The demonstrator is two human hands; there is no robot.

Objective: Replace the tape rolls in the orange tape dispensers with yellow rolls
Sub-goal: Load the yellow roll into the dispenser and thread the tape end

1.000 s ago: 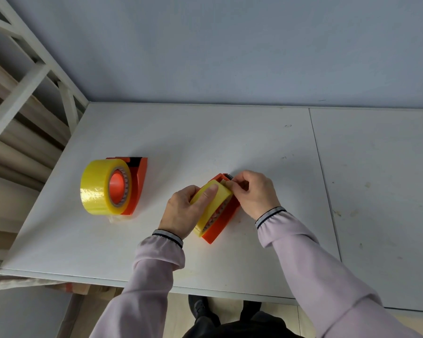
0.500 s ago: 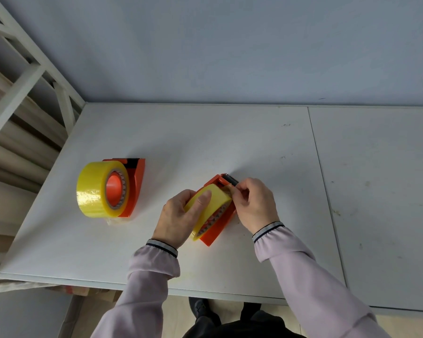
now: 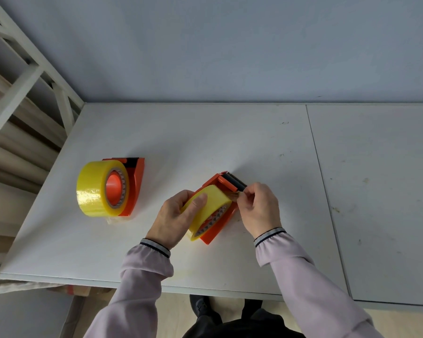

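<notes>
Orange plastic formed the body of the nearer tape dispenser (image 3: 219,226), which lay tilted on the white bench (image 3: 205,142) with its dark toothed cutter (image 3: 233,182) pointing away from the person. A yellow roll (image 3: 209,211) was seated in it. The left hand (image 3: 175,217) was wrapped over the left side of that roll, thumb laid across the yellow band, its grip closed on the roll. The right hand (image 3: 258,207) was held just beside the cutter, at the roll's far right corner, its thumb and fingertips pinched together on what looked like the loose tape end; the tape itself was too thin to be made out with certainty.

Well apart to the left, a second orange dispenser (image 3: 134,186) stood on the bench, untouched by either grip, with a larger yellow roll (image 3: 97,191) mounted on its orange hub. Printed marks were seen around the cardboard cores of both rolls, but they were too small to be read. Pale lilac sleeves (image 3: 303,276) with dark-striped cuffs covered both forearms.
</notes>
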